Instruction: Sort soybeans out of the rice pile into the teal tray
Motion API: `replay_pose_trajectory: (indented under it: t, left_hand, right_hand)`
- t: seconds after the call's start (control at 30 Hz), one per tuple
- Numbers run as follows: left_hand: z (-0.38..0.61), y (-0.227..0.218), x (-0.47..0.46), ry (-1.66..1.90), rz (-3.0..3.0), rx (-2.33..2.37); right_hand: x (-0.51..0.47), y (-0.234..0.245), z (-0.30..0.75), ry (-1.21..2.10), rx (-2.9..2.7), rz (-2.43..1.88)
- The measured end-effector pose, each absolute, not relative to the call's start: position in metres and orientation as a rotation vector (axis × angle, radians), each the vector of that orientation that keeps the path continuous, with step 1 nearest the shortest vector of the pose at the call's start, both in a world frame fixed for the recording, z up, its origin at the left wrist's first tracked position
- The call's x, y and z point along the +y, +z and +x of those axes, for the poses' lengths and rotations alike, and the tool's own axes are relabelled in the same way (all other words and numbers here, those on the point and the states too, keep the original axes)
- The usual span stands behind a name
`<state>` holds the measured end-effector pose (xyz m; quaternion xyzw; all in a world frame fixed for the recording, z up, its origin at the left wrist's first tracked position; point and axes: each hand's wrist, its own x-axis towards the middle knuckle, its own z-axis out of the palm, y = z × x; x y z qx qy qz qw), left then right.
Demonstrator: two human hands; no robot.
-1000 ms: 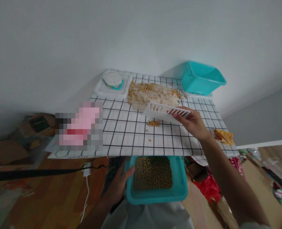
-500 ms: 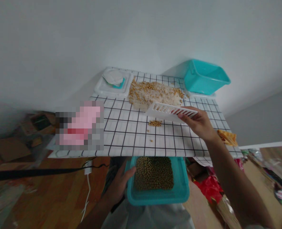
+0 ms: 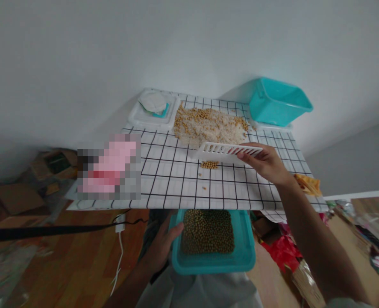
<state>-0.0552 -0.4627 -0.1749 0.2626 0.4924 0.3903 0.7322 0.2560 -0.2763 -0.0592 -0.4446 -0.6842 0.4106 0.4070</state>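
Note:
My left hand (image 3: 165, 244) grips the left rim of a teal plastic bin (image 3: 213, 266), which sits at my lap below the table edge. Round yellowish beans (image 3: 207, 233), likely soybeans, cover much of its bottom. Above the table, my right hand (image 3: 264, 162) is closed on a white slotted plastic piece (image 3: 219, 149), tilted with its slots upward. A small cluster of beans (image 3: 209, 164) lies on the cloth just in front of it, with a few loose ones nearer the edge. Behind it spreads a pile of beans mixed with white grains (image 3: 208, 124), which look like rice.
The table has a white checked cloth (image 3: 170, 184). A second teal bin (image 3: 277, 105) stands at the back right; a clear lid (image 3: 138, 115) with a white item lies at the back left. A blurred pink object (image 3: 115, 158) is at left, an orange-yellow packet (image 3: 307, 185) at right.
The white slotted piece has tipped slightly and shifted a little left and down. Both hands keep their holds, and the bean cluster looks the same.

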Motion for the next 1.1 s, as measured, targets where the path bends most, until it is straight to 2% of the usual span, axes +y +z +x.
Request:
replay_pose_trajectory:
  t: [1.1]
  left_hand:
    - [-0.055, -0.174, -0.463, 0.881, 0.569, 1.058]
  right_hand:
    - [-0.271, -0.061, 0.272, 1.118, -1.751, -1.059]
